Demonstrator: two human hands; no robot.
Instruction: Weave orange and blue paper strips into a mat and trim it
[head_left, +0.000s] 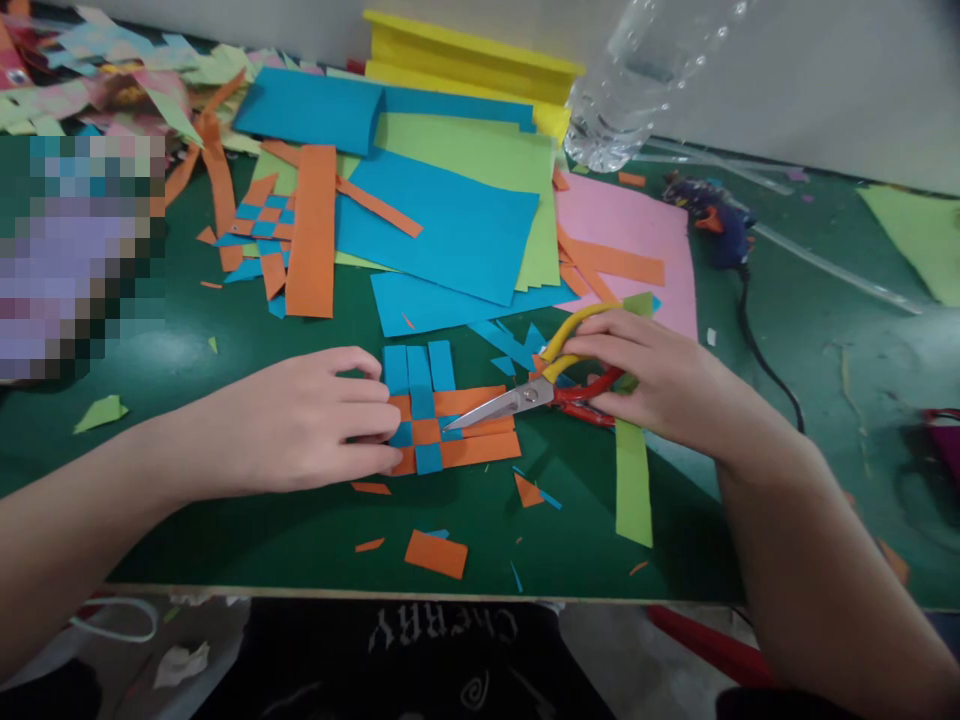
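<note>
On the green tabletop lies a small checkered weave of orange and blue paper strips [427, 431], loose strip ends pointing up and to the right. The curled fingers of my left hand [315, 425] grip its left edge; the thumb is hidden. My right hand [637, 370] is closed around the yellow and red handles of a pair of scissors [534, 395]. The blades look together, their tip resting on or just above the middle of the weave. A light green paper strip [634, 480] lies under my right hand.
Blue sheets [442, 220], a pink sheet [630, 230] and a finished-looking woven piece [262, 220] lie beyond my hands. A plastic bottle [622, 90] stands at the back. To the right is a glue gun [716, 220] with its cord. Paper scraps [436, 554] lie near the front edge.
</note>
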